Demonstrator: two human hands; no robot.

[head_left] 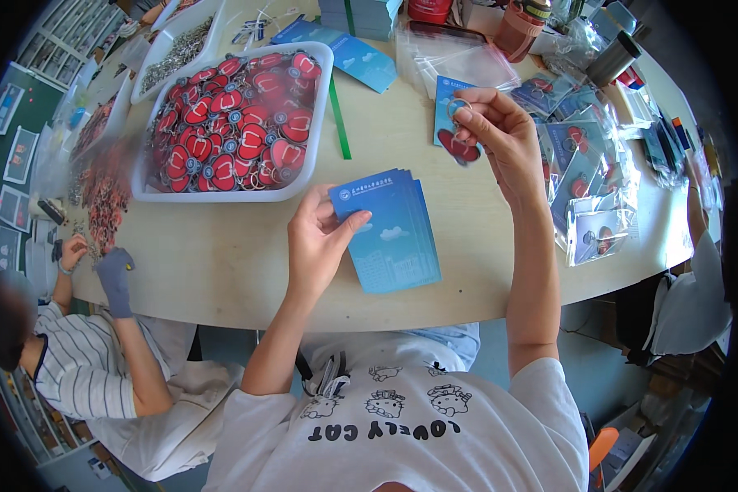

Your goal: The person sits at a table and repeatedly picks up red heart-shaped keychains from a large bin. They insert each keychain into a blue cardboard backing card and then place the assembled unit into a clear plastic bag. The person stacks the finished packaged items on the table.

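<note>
My left hand [313,238] grips a fanned stack of blue printed cards [394,246] over the table's near edge, its thumb on top. Raised to the right, my right hand [504,139] pinches the ring of a keychain [459,149] whose red pendant hangs down. Another blue card [445,88] shows right behind that ring; whether my fingers hold it too, I cannot tell. Left of centre stands a white plastic tub [238,196] heaped with red keychains [230,123].
Clear plastic sleeves [451,61] lie behind my right hand. Bagged cards with keychains [582,180] pile up at the right. A green strip [339,123] lies beside the tub. At the left, a co-worker's gloved hand [115,275] is near loose metal parts.
</note>
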